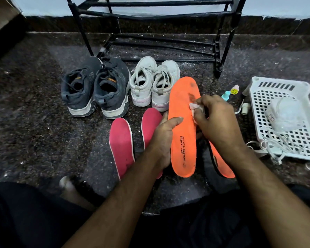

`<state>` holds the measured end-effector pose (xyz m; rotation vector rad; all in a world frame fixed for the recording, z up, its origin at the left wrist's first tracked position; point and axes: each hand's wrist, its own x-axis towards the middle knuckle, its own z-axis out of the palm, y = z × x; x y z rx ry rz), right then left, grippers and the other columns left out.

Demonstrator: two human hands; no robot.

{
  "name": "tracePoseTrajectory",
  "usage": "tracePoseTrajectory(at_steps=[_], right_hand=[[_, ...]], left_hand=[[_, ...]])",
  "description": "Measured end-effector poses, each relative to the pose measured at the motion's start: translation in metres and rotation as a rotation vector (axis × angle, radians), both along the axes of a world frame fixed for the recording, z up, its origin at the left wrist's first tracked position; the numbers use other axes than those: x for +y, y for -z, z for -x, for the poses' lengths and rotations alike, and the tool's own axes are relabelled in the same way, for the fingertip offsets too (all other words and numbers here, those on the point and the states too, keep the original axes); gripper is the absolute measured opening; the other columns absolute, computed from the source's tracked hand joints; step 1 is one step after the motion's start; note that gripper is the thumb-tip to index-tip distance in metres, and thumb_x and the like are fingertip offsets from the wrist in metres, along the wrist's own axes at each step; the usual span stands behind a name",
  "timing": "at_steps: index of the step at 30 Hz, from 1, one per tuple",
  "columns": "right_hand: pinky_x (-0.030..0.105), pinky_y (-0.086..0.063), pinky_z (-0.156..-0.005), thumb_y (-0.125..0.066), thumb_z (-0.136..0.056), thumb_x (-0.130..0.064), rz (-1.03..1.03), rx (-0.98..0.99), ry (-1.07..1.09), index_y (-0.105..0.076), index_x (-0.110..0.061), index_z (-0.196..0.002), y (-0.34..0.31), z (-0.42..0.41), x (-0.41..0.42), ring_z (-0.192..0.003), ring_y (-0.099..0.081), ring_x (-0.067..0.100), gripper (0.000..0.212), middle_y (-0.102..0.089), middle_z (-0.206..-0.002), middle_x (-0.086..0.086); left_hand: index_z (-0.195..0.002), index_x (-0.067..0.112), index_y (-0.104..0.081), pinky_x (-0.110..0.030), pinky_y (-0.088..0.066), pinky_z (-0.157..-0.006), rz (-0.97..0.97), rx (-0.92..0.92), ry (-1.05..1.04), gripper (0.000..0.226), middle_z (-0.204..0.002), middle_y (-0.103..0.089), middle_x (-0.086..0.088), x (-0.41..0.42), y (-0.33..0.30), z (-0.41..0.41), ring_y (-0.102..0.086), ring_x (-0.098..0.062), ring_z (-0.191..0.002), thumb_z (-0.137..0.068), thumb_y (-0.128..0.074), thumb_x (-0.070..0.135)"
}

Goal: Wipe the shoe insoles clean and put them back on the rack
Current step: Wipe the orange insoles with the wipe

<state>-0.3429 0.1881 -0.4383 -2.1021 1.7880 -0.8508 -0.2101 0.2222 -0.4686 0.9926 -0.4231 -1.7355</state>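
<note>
Where the dark speckled stone floor (34, 126) meets a low dark skirting under a pale wall (43, 5), a black metal shoe rack (150, 35) stands with its bars bare, white dust and grit scattered around its feet. In front of it sit a pair of dark grey sneakers (95, 88) and, just to their right, a pair of white high-top sneakers (154, 83), heels toward the camera. Two pink insoles (121, 145) lie flat on the floor nearer the person, side by side. The left hand (164, 138) grips the left edge of an orange insole (183, 133), thumb across its face, holding it raised and printed side up; dark smudges mark its toe half. The right hand (217, 120) pinches a small white wipe (195, 109) and presses it against the insole's right edge near those smudges. A second orange insole (222, 165) lies on the floor under the right wrist, mostly hidden. To the right, a white plastic basket (279, 85) rests on the floor with a clear wrapped item and a tangled white cord (283, 145) in it. Between basket and sneakers stand a small teal bottle (226, 95) and a little bottle with a yellow smiley (233, 90). A brown cardboard box (2, 13) fills the upper left corner. The person's dark-clothed legs frame the bottom edge.
</note>
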Motion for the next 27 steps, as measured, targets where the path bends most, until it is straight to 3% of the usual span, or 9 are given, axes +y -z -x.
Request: tracePoseTrajectory(at_steps=[3,6,8,12,14,18,23,25,27], right_hand=[[0.033,-0.043,-0.078,-0.066,-0.083,-0.013,-0.095,-0.005,-0.201,-0.072,-0.017,-0.098,0.002,-0.012,0.019,-0.083,-0.06,0.023,0.016,-0.062,-0.089,0.005],[0.025,-0.036,-0.07,-0.07,-0.08,-0.013,-0.185,-0.015,-0.351,-0.071,-0.024,-0.094,0.003,-0.017,0.038,-0.074,-0.054,0.014,0.018,-0.057,-0.08,-0.004],[0.025,-0.036,-0.07,-0.07,-0.08,-0.013,-0.147,-0.017,-0.261,-0.072,-0.022,-0.094,0.005,-0.01,0.029,-0.076,-0.056,0.017,0.017,-0.06,-0.082,-0.001],[0.04,-0.047,-0.082,-0.066,-0.085,-0.014,-0.048,-0.018,-0.045,-0.07,-0.015,-0.099,0.0,-0.001,0.005,-0.088,-0.062,0.027,0.014,-0.065,-0.093,0.007],[0.04,-0.047,-0.081,-0.064,-0.085,-0.015,-0.047,-0.024,-0.097,-0.068,-0.015,-0.1,0.002,-0.008,0.012,-0.087,-0.061,0.028,0.015,-0.064,-0.093,0.008],[0.041,-0.05,-0.075,-0.054,-0.079,-0.033,-0.151,0.021,-0.281,-0.065,-0.024,-0.1,0.009,-0.028,0.043,-0.083,-0.061,0.026,0.025,-0.064,-0.088,0.003],[0.038,-0.05,-0.074,-0.064,-0.087,-0.026,-0.039,0.018,-0.001,-0.067,-0.02,-0.099,0.007,-0.001,0.004,-0.085,-0.064,0.03,0.014,-0.069,-0.094,0.005],[0.037,-0.048,-0.075,-0.064,-0.088,-0.026,-0.02,-0.025,0.037,-0.068,-0.02,-0.098,0.006,0.001,0.0,-0.085,-0.063,0.028,0.013,-0.069,-0.093,0.004],[0.035,-0.046,-0.075,-0.065,-0.087,-0.024,-0.041,-0.039,-0.075,-0.07,-0.021,-0.099,0.008,-0.012,0.012,-0.084,-0.063,0.025,0.013,-0.069,-0.093,0.003]], left_hand=[[-0.114,0.01,-0.056,-0.035,-0.05,-0.064,-0.119,0.045,0.028,0.027,-0.076,-0.066,-0.011,-0.003,-0.002,-0.007,-0.059,-0.023,-0.062,-0.09,-0.053,0.023],[-0.119,0.003,-0.063,-0.035,-0.058,-0.072,-0.209,0.027,0.047,0.045,-0.1,-0.069,-0.017,-0.004,-0.003,-0.007,-0.068,-0.027,-0.075,-0.095,-0.055,0.04],[-0.137,0.002,-0.054,-0.037,-0.06,-0.067,-0.171,-0.043,0.011,0.051,-0.101,-0.069,-0.018,-0.004,0.0,-0.005,-0.069,-0.028,-0.073,-0.097,-0.056,0.035],[-0.132,0.004,-0.057,-0.037,-0.058,-0.064,-0.107,-0.075,-0.056,0.036,-0.095,-0.071,-0.016,-0.003,0.001,-0.001,-0.069,-0.026,-0.07,-0.102,-0.049,0.022],[-0.125,0.004,-0.06,-0.035,-0.056,-0.067,-0.107,-0.071,-0.083,0.031,-0.096,-0.069,-0.017,-0.003,-0.001,-0.003,-0.067,-0.027,-0.072,-0.102,-0.048,0.022],[-0.093,0.016,-0.06,-0.022,-0.052,-0.051,-0.13,-0.067,-0.038,0.018,-0.065,-0.066,-0.004,-0.004,-0.002,-0.004,-0.064,-0.016,-0.052,-0.103,-0.046,0.021],[-0.127,0.009,-0.057,-0.042,-0.058,-0.062,-0.109,-0.001,-0.015,0.03,-0.086,-0.068,-0.016,0.001,-0.005,0.001,-0.065,-0.029,-0.066,-0.1,-0.049,0.02],[-0.128,0.008,-0.057,-0.046,-0.058,-0.063,-0.12,0.023,-0.016,0.034,-0.087,-0.068,-0.018,0.001,-0.008,-0.001,-0.065,-0.031,-0.069,-0.098,-0.049,0.02],[-0.117,0.007,-0.064,-0.038,-0.055,-0.067,-0.145,0.032,-0.014,0.03,-0.085,-0.066,-0.015,-0.001,-0.008,-0.004,-0.063,-0.027,-0.069,-0.096,-0.048,0.023]])
